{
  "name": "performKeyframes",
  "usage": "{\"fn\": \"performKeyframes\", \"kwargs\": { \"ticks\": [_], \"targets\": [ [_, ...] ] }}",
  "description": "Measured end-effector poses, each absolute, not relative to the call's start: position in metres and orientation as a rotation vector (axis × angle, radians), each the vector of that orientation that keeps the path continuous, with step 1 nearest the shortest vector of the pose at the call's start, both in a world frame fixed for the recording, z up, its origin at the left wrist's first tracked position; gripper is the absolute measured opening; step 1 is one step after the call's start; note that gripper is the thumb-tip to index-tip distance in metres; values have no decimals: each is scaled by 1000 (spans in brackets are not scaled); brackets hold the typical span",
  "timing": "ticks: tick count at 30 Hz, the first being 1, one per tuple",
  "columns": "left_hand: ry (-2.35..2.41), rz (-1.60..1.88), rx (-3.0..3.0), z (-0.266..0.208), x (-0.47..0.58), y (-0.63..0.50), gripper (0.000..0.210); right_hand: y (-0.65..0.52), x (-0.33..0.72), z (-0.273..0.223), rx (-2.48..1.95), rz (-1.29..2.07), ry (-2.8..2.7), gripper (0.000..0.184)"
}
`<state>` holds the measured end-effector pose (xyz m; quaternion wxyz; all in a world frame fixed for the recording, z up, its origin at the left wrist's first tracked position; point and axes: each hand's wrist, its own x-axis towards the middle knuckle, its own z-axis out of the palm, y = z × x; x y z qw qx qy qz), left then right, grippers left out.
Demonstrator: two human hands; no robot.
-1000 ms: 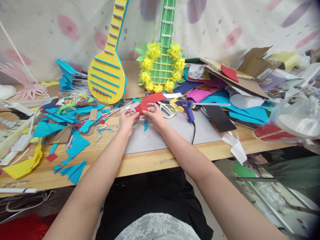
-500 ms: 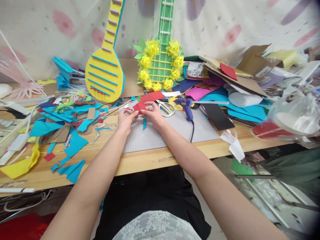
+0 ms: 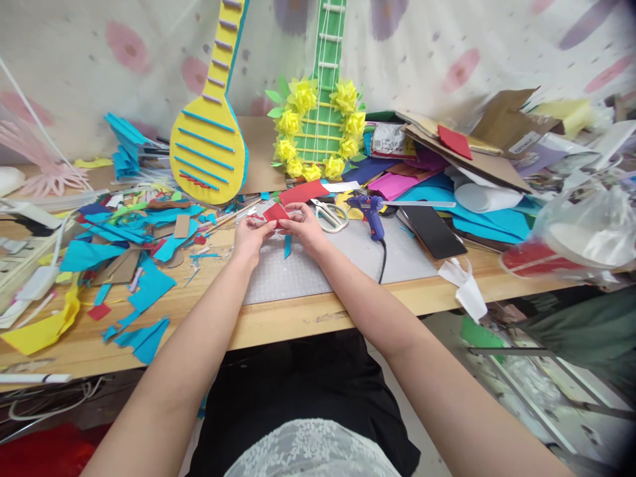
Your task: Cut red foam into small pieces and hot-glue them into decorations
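Observation:
A small red piece of paper or felt (image 3: 276, 212) is pinched between my two hands, above the grey cutting mat (image 3: 308, 268). My left hand (image 3: 250, 240) holds its left lower edge between thumb and fingers. On the other side my right hand (image 3: 304, 227) grips its right edge, fingers bent. Just behind lies a larger red strip (image 3: 304, 192). Scissors (image 3: 334, 217) rest to the right of my right hand, and a blue glue gun (image 3: 370, 215) is farther right with its cord trailing. A narrow blue scrap (image 3: 287, 246) lies below the hands.
A yellow paper lute (image 3: 206, 152) and a green one ringed with yellow flowers (image 3: 320, 136) lean at the back. Blue scraps (image 3: 149, 285) cover the left of the table. On the right are a phone (image 3: 431, 230), stacked coloured sheets (image 3: 491, 215) and a plastic-covered bucket (image 3: 551, 248).
The red piece now lies flatter and more squared between my fingers, its face turned more toward me. Both hands stay in nearly the same place.

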<state>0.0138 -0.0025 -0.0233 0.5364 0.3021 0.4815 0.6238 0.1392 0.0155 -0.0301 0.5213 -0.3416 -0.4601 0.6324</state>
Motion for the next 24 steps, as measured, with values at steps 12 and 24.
{"fn": "performKeyframes", "kwargs": {
  "ticks": [12,24],
  "targets": [
    [1141,1497,703,-22,16,-3,49,18,137,-36,-854,1390,-1251,55],
    [1195,1497,732,-28,15,0,45,15,132,-36,-976,1282,-1221,66]
  ]
}}
